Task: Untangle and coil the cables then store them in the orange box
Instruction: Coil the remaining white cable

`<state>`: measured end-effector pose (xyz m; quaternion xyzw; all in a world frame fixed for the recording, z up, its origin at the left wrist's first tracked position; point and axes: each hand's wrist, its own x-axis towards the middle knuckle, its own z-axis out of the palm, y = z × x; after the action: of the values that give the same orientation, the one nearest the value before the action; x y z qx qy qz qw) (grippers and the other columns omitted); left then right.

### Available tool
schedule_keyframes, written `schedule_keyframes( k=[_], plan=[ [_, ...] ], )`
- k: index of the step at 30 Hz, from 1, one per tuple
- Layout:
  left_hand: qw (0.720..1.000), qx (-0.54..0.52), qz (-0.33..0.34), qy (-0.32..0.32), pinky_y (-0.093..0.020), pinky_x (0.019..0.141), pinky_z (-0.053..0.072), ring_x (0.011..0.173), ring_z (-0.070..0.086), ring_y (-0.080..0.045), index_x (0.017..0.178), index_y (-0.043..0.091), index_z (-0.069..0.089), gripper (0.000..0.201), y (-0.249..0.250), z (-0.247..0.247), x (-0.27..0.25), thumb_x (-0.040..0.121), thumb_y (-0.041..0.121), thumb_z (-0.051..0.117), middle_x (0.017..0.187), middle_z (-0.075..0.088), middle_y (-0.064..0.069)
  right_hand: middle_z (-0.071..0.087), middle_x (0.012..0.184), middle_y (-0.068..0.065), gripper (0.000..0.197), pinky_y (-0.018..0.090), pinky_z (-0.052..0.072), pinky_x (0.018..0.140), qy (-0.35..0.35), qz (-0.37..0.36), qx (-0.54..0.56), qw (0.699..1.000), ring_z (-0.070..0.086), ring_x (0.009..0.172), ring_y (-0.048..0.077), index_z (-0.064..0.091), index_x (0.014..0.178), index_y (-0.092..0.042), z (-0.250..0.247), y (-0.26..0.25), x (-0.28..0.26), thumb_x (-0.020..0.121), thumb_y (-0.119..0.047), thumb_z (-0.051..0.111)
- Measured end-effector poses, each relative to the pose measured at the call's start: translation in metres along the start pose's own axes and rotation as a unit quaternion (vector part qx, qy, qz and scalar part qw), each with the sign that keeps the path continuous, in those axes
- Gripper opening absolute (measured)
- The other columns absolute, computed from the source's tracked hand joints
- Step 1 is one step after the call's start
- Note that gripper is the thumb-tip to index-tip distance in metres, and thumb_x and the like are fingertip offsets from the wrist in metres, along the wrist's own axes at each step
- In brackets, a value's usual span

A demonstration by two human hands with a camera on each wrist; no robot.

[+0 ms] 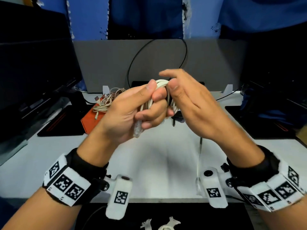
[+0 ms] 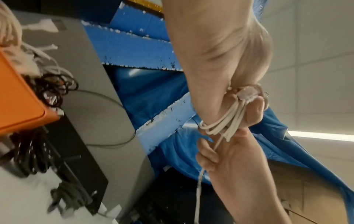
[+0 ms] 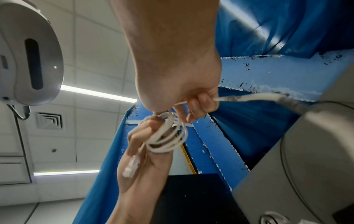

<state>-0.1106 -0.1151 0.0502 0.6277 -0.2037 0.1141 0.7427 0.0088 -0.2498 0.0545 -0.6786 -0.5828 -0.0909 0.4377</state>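
head view: the counter (image 1: 157, 163) is white, its near edge running just below the two wrists; a bare stretch lies between that edge and the box. monitors (image 1: 33, 72) stand left and right of the box, and a grey divider (image 1: 106, 63) closes the far edge behind it. the box (image 1: 90, 120), orange, sits on the counter left of the hands, with a tangle of beige cables (image 1: 106, 100) heaped on top of it. a black cable (image 1: 132, 63) loops up in front of the divider. above the counter, right of the box, the left hand (image 1: 131, 112) is curled round a white cable (image 1: 159, 87) wound in loops, thumb pressed on top, a clear plug sticking out below the palm. the right hand (image 1: 187, 103) touches the loops with its thumb; its forefinger is stretched out.

left wrist view: the box (image 2: 17, 98) shows at the left edge, white and black cables (image 2: 53, 84) spilling beside its corner against the divider (image 2: 95, 75). right of the box, the left hand (image 2: 226, 63) clamps the white cable (image 2: 226, 121) loops, and the right hand (image 2: 220, 156) pinches one strand running down from them.

right wrist view: the box is out of sight. the right hand (image 3: 182, 84) has its fingers curled round a strand of the white cable (image 3: 168, 136), whose tail runs off toward the divider (image 3: 306, 151). the left hand (image 3: 141, 159) below holds the loops, the plug lying across its palm.
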Motion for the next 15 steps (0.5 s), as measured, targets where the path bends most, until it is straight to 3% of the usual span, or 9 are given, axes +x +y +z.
schedule_keyframes(
  k=[1, 4, 7, 10, 12, 15],
  plan=[
    [0.999, -0.042, 0.002, -0.007, -0.027, 0.087, 0.047, 0.043, 0.042, -0.008, 0.083, 0.014, 0.046, 0.033, -0.004, 0.001, 0.001, 0.106, 0.029, 0.027, 0.047, 0.029, 0.008, 0.061, 0.099, -0.013, 0.052, 0.037, 0.051, 0.075, 0.002, 0.007, 0.021, 1.0, 0.062, 0.088, 0.008, 0.059, 0.119, -0.023, 0.005, 0.003, -0.001, 0.105, -0.059, 0.024],
    [0.996, -0.086, -0.017, -0.016, -0.028, 0.093, 0.048, 0.05, 0.055, -0.012, 0.084, 0.014, 0.053, 0.038, -0.008, -0.003, 0.002, 0.106, 0.029, 0.025, 0.047, 0.046, 0.009, 0.055, 0.074, 0.0, 0.053, 0.04, 0.044, 0.059, 0.014, 0.019, 0.083, 0.996, 0.054, 0.067, 0.017, 0.056, 0.096, -0.006, 0.012, 0.007, -0.001, 0.108, -0.05, 0.029],
    [0.996, -0.065, -0.061, -0.021, -0.028, 0.094, 0.05, 0.059, 0.064, -0.018, 0.086, 0.012, 0.057, 0.044, 0.003, -0.007, -0.001, 0.107, 0.03, 0.023, 0.051, 0.057, 0.005, 0.059, 0.075, 0.004, 0.055, 0.043, 0.046, 0.06, 0.012, 0.012, 0.055, 0.998, 0.057, 0.068, 0.02, 0.053, 0.092, -0.005, 0.013, 0.008, 0.0, 0.106, -0.053, 0.028],
    [0.997, -0.045, -0.06, -0.019, -0.028, 0.091, 0.051, 0.054, 0.061, -0.016, 0.085, 0.011, 0.053, 0.043, 0.01, -0.003, -0.005, 0.107, 0.03, 0.022, 0.049, 0.054, 0.007, 0.065, 0.082, 0.008, 0.055, 0.044, 0.049, 0.06, 0.003, -0.019, 0.055, 0.998, 0.062, 0.073, 0.024, 0.054, 0.095, -0.006, 0.011, 0.004, -0.001, 0.106, -0.052, 0.026],
    [0.998, -0.054, -0.025, -0.008, -0.028, 0.092, 0.05, 0.049, 0.055, -0.011, 0.083, 0.013, 0.051, 0.038, 0.011, 0.006, -0.005, 0.107, 0.028, 0.026, 0.047, 0.047, 0.01, 0.058, 0.074, 0.005, 0.049, 0.038, 0.043, 0.054, 0.022, -0.036, 0.1, 0.994, 0.054, 0.065, 0.024, 0.052, 0.096, -0.002, 0.01, 0.002, -0.001, 0.11, -0.041, 0.026],
    [0.992, -0.11, 0.052, 0.04, -0.027, 0.097, 0.048, 0.051, 0.056, -0.01, 0.086, 0.013, 0.051, 0.04, 0.015, 0.012, 0.001, 0.109, 0.03, 0.023, 0.045, 0.042, 0.009, 0.043, 0.067, -0.012, 0.043, 0.021, 0.034, 0.051, 0.041, -0.01, 0.17, 0.985, 0.039, 0.057, 0.006, 0.05, 0.099, -0.003, 0.013, 0.006, 0.0, 0.113, -0.036, 0.027]
  ],
)
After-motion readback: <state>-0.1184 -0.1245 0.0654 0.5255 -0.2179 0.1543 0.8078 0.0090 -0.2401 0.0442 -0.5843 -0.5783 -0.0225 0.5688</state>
